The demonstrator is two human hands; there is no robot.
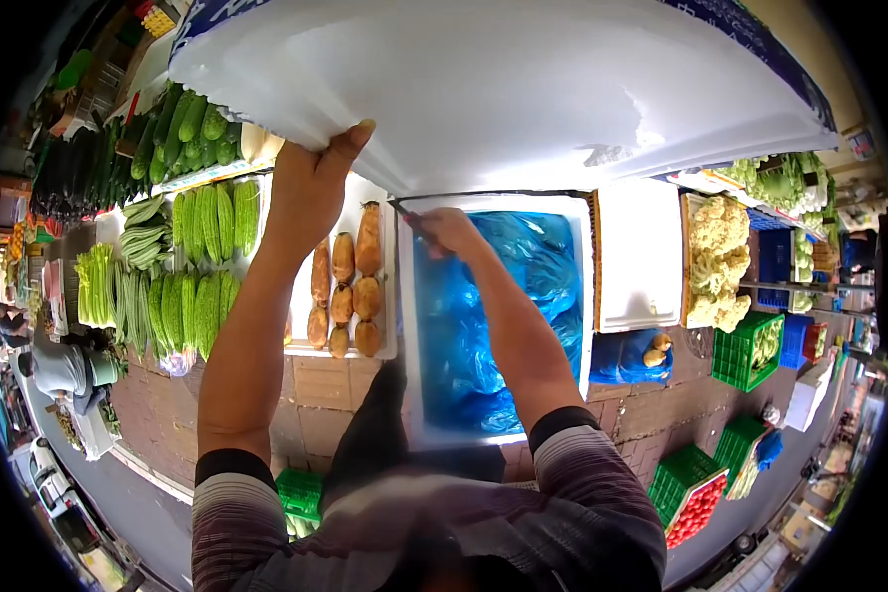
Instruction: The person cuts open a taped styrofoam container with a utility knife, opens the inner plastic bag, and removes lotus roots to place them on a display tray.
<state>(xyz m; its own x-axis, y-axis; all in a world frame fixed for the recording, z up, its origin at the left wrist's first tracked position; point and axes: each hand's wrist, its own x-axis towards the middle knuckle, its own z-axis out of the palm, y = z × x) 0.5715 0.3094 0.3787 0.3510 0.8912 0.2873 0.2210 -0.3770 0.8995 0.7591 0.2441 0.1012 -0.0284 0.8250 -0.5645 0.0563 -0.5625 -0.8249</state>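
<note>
A white foam box [407, 326] lined with crinkled blue plastic [474, 345] stands in front of me. Its big white lid [483, 89] is tilted up along the far side, with a torn patch near the right. My left hand [316, 173] is closed on the lid's near left edge, thumb on the inner face. At the box's far left corner, my right hand [447, 233] is closed around a small dark knife [405, 211]. Its tip is by the line where lid and box meet. What lies under the blue plastic is hidden.
Left of the box, a white tray [304, 347] holds lotus roots [341, 296]. Further left lie bitter gourds [207, 222] and cucumbers [183, 128]. On the right are a white foam surface [638, 252], cauliflower [718, 261] and green crates [748, 350]. Red tomatoes [698, 513] fill another crate.
</note>
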